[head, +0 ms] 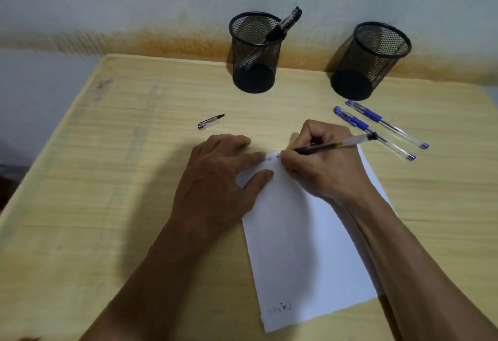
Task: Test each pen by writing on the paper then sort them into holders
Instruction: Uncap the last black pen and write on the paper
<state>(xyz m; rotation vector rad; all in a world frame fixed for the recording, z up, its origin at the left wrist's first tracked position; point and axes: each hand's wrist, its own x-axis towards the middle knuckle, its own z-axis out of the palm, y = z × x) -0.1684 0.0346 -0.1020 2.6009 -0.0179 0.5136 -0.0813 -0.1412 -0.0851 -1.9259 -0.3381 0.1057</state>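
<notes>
My right hand pinches black pen, tip hidden behind fingers on paper. My left hand flat, fingers straight, pressing paper's top corner. Faint scribbles between hands, unreadable. Loose cap beyond left hand. Two blue pens just past right hand. Mesh holders further off: left holder with pens, count unclear; right holder.

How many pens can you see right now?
At least 4: a black pen in the right hand, two blue pens on the table, one or more in the left holder.
</notes>
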